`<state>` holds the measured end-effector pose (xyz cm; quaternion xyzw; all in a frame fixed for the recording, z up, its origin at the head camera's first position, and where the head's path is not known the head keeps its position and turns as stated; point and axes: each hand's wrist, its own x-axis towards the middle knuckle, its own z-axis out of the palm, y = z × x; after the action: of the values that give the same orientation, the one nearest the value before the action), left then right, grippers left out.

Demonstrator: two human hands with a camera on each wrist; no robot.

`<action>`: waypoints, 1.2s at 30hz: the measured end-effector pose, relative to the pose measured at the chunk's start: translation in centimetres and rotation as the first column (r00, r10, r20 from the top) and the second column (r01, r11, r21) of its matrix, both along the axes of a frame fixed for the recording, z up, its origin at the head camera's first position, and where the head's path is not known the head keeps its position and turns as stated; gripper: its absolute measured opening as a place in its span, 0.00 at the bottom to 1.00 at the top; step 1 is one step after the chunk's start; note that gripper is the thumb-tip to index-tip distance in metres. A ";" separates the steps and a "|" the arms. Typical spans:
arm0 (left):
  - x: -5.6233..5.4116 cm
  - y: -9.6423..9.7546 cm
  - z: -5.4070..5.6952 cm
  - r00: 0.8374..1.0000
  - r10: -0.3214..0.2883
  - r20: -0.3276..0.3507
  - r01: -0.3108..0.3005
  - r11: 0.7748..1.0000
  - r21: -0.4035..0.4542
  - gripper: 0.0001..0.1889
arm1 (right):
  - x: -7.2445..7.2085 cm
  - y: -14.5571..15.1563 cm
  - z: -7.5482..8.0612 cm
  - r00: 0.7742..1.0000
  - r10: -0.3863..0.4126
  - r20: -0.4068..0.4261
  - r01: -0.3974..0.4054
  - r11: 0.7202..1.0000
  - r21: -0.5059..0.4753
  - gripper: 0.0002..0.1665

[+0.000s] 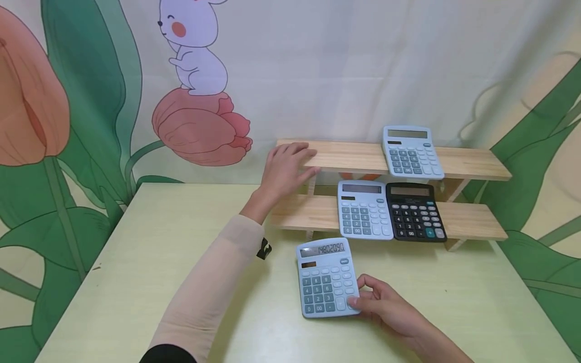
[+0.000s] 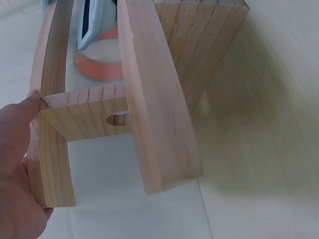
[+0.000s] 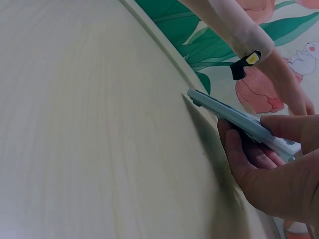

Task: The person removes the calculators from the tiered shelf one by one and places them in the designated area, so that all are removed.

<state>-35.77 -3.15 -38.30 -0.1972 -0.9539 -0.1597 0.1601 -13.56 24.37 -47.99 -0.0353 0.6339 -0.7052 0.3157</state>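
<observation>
My right hand (image 1: 392,310) holds a light blue calculator (image 1: 323,287) by its lower right corner, thumb on the keys and fingers underneath. Its display reads 14802090. In the right wrist view this calculator (image 3: 244,122) is tilted, raised over the table. My left hand (image 1: 287,169) grips the left end of the upper board (image 1: 345,155) of a two-tier wooden shelf, as the left wrist view also shows with the thumb (image 2: 17,122) against the board's edge. One light blue calculator (image 1: 412,154) leans on the upper tier. Another light blue calculator (image 1: 365,214) and a black calculator (image 1: 415,214) lean side by side on the lower tier.
The shelf's lower board (image 1: 472,222) stands at the back of the pale yellow-green table (image 1: 150,252). Behind it hangs a light curtain (image 1: 317,75) printed with tulips, leaves and a white rabbit. A small black clip-like item (image 1: 264,249) is at the left wrist.
</observation>
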 end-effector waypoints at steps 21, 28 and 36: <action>0.2 0.0 -0.1 1.000 -0.003 -0.021 0.004 1.000 0.008 0.30 | -0.2 -3.6 -0.5 0.950 0.163 -0.268 -0.057 0.929 0.365 0.18; 0.2 0.0 0.1 1.000 0.001 -0.024 -0.001 1.000 0.001 0.29 | -0.7 -3.4 0.0 0.850 0.328 -0.413 -0.013 0.795 0.606 0.16; 0.2 0.1 -0.1 1.000 -0.006 -0.021 0.006 1.000 -0.001 0.29 | -1.0 -3.4 0.3 0.832 0.384 -0.401 -0.046 0.768 0.639 0.16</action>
<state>-35.53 -3.08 -38.41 -0.2017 -0.9516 -0.1578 0.1698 -14.54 20.99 -47.71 -0.1932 0.8762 -0.3871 0.2124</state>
